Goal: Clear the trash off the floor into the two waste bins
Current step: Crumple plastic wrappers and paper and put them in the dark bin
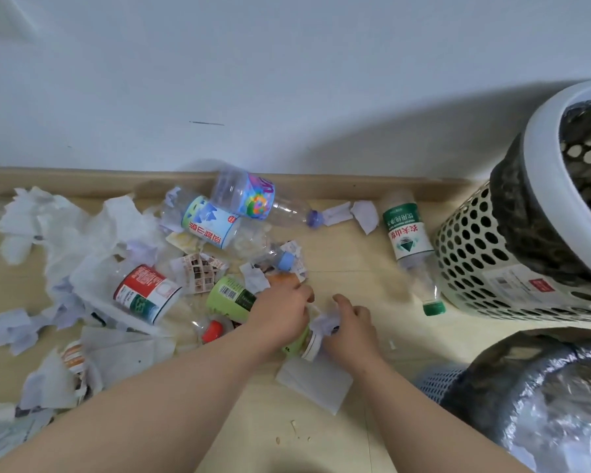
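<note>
- Head view: my left hand is curled over the green bottle, which lies on the floor just below the middle of the view.
- My right hand pinches a crumpled paper scrap right beside the bottle's neck; the two hands nearly touch.
- The bottle lies flat, its long axis running from 10 o'clock to 4 o'clock, with the white cap pointing to 4 o'clock, roughly toward the bins.
- The white basket bin stands at 3 o'clock and the bin with the grey bag at 5 o'clock, both well apart from my hands.
- Risk, as I judge it: the scrap is light and held only at the fingertips, so it could slip out on the way over.
- The bottle is round and smooth; a loose grip over its side could let it roll back into the litter at 9 o'clock.
- With both hands loaded I might also drop each piece into the wrong bin.
- A folded tissue lies under my right wrist and could get dragged along.
</note>
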Motion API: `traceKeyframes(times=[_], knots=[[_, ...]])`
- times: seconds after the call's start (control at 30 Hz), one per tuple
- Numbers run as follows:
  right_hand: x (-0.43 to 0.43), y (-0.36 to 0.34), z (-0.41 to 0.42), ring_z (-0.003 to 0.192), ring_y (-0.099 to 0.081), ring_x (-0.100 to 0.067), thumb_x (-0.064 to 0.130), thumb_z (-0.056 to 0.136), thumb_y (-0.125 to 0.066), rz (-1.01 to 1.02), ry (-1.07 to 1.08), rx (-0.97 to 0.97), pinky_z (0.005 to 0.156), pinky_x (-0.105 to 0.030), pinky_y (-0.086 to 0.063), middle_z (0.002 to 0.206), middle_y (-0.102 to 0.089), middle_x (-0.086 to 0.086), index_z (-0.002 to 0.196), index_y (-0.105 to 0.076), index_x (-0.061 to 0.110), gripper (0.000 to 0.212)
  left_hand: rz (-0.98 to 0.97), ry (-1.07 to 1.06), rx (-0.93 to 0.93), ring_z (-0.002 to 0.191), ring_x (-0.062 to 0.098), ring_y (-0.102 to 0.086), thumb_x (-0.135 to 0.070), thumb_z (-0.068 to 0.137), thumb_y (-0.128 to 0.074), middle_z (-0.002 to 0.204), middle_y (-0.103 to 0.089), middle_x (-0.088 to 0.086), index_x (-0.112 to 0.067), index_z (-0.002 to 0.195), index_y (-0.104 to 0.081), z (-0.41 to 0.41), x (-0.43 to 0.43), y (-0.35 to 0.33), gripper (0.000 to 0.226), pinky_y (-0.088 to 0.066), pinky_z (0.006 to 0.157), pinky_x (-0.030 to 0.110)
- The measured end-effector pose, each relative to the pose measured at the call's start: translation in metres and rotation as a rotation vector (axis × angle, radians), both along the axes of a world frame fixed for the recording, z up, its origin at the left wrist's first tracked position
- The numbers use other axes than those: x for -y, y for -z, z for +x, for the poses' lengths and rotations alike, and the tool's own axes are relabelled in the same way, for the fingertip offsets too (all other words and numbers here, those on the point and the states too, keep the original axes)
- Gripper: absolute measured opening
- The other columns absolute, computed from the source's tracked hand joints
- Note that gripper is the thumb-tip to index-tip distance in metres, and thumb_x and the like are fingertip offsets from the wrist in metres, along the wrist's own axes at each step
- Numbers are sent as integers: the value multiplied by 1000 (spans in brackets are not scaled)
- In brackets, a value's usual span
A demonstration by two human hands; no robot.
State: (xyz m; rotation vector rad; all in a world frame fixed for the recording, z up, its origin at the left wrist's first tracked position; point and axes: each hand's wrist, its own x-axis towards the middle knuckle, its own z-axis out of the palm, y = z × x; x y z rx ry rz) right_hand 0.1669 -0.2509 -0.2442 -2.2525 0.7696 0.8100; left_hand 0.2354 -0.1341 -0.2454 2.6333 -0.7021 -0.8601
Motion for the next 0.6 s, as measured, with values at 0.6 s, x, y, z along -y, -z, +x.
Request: traceKeyframes(times=[0.6], knots=[[-18,-36,67,69,-47,-13,-5,81,-52,224,161,388,57,-20,-38,76,-48,4,98,-58,16,28,-724,-886,-558,80,18,-59,-20,95,-49,103,-54,2,-17,132,-44,27,-17,-39,38,-50,74,31]])
